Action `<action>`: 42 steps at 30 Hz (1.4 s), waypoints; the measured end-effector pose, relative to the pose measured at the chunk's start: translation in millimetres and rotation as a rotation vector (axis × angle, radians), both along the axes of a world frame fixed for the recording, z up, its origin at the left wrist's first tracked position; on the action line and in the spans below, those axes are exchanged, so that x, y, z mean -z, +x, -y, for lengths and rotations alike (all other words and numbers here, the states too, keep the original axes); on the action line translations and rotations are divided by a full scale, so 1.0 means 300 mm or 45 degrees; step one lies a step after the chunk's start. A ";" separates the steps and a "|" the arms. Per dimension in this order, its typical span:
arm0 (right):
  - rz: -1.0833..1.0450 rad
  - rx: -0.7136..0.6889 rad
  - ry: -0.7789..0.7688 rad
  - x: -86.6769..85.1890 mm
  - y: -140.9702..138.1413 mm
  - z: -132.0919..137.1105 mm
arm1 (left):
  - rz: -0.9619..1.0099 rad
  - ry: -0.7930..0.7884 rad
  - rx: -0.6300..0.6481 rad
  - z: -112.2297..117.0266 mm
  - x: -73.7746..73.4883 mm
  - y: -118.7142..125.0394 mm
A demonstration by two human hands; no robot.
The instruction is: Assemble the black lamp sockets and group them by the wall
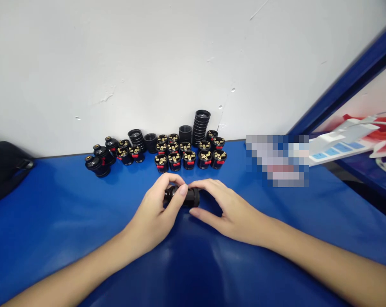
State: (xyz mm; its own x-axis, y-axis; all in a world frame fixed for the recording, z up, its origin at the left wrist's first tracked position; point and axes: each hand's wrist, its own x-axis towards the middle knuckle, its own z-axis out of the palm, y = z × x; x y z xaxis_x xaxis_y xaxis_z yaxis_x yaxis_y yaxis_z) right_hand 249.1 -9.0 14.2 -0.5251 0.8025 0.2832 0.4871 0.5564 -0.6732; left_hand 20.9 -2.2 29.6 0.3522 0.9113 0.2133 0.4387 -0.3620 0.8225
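In the middle of the blue table, my left hand is closed on a black lamp holder, which lies sideways with a ribbed ring at its right end. The left thumb presses across its front. My right hand curls around that ring end, fingertips at the top edge and thumb at the lower edge. Behind the hands stand several black socket cores with brass contacts and red tabs. At the left are 3 black lamp holders with domed caps. Part of the held piece is hidden behind my left fingers.
A tall stack of black threaded rings stands against the white wall, near shorter ring stacks. Right of them lies a blurred-out item, then a white power strip with cables. A black bag sits at the far left.
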 end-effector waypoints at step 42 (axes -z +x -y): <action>-0.192 -0.147 -0.091 0.006 0.005 0.002 | -0.276 0.417 0.397 -0.001 0.034 -0.061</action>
